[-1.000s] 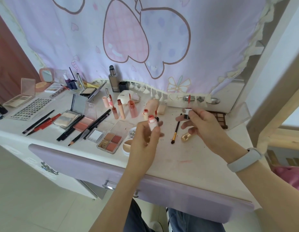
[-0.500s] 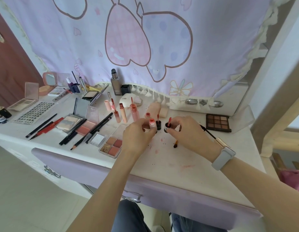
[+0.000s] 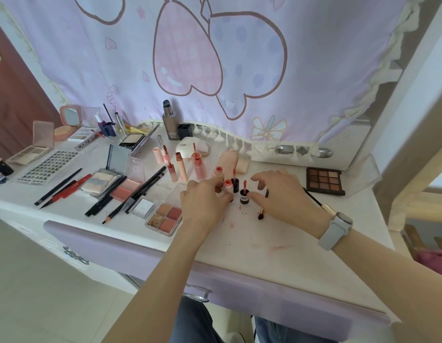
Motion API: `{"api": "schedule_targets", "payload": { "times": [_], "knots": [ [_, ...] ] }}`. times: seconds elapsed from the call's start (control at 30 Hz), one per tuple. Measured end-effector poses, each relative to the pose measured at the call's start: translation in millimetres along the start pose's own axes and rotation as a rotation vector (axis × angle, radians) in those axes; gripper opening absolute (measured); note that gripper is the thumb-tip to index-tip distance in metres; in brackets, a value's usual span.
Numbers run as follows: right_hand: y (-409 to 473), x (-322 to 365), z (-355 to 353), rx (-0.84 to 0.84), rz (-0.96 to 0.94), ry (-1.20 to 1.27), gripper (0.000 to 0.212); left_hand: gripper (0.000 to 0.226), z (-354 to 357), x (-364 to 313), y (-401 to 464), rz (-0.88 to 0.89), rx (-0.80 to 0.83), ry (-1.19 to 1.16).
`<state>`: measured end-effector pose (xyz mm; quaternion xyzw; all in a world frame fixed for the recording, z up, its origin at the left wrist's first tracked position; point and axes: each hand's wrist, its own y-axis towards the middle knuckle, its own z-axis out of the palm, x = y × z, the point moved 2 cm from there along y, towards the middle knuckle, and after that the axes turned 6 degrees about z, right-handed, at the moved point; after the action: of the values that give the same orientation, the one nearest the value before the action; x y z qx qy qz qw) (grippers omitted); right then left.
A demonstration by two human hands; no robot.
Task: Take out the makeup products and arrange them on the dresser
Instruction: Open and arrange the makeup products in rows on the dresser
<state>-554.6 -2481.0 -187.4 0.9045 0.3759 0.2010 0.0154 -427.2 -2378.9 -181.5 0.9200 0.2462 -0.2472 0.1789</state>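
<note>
Both hands are low over the middle of the worktop [image 3: 277, 246], lower than a second ago, when each held a product up in the air.

Left hand [image 3: 205, 204]: fingers curled round a small pink-capped tube [image 3: 228, 186], its base on or just above the surface — contact not resolvable. A second ago this tube was raised clear of the worktop; half a second ago it was already down at this spot.

Right hand [image 3: 283, 196]: fingers spread and relaxed, holding nothing, thumb side just beside a small black vial [image 3: 244, 197]. The vial stands upright on the worktop with a red wand sticking out of its top. Half a second ago the fingers pinched that wand; now they are off it. A second black vial [image 3: 235, 184] with its own wand stands just behind, between the two hands — same place as before.

Unchanged since the earlier frames:
- row of pink gloss tubes [image 3: 180, 167] upright behind the left hand
- four-pan palette [image 3: 164, 216] left of the left hand
- brown palette [image 3: 325, 181] to the right, well apart
- small brush [image 3: 260, 215] lying near the right hand
- pencils [image 3: 138, 194] lying further left

A grey watch [image 3: 335, 230] sits on the right wrist.
</note>
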Motion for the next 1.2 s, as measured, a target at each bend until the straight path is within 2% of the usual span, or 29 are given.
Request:
{"api": "schedule_targets", "payload": {
  "times": [0.13,0.3,0.43,0.53,0.77,0.9,0.97,1.07,1.13,1.2],
  "knots": [
    [-3,-13,-21,0.022,-0.113,-0.103,0.024,0.039,-1,2,-11,0.023,-0.041,0.070],
    [-25,-12,-12,0.068,-0.308,-0.306,0.025,0.031,-3,-8,-42,0.194,-0.238,0.119],
    [-32,-5,-7,0.051,-0.397,-0.541,0.027,0.028,6,-20,-66,0.344,-0.199,0.151],
    [-35,4,-13,-0.019,-0.529,-0.719,0.014,0.028,12,-24,-77,0.404,-0.179,0.128],
    [-32,7,-18,-0.088,-0.833,-0.779,0.018,0.020,20,-18,-86,0.425,-0.179,0.241],
    [-34,9,-27,-0.226,-0.863,-0.630,0.010,0.017,18,-15,-86,0.420,-0.142,0.185],
    [-34,14,-38,-0.302,-0.797,-0.467,0.003,0.018,14,-15,-84,0.414,-0.116,0.137],
    [-32,25,-59,-0.341,-0.552,-0.023,0.004,0.025,4,-14,-77,0.345,-0.119,-0.032],
    [-30,33,-71,-0.278,-0.336,0.332,0.005,0.032,-5,-16,-72,0.300,-0.142,-0.198],
    [-28,44,-76,-0.171,-0.208,0.600,0.018,0.035,-14,-20,-68,0.289,-0.154,-0.333]
  ]
}}
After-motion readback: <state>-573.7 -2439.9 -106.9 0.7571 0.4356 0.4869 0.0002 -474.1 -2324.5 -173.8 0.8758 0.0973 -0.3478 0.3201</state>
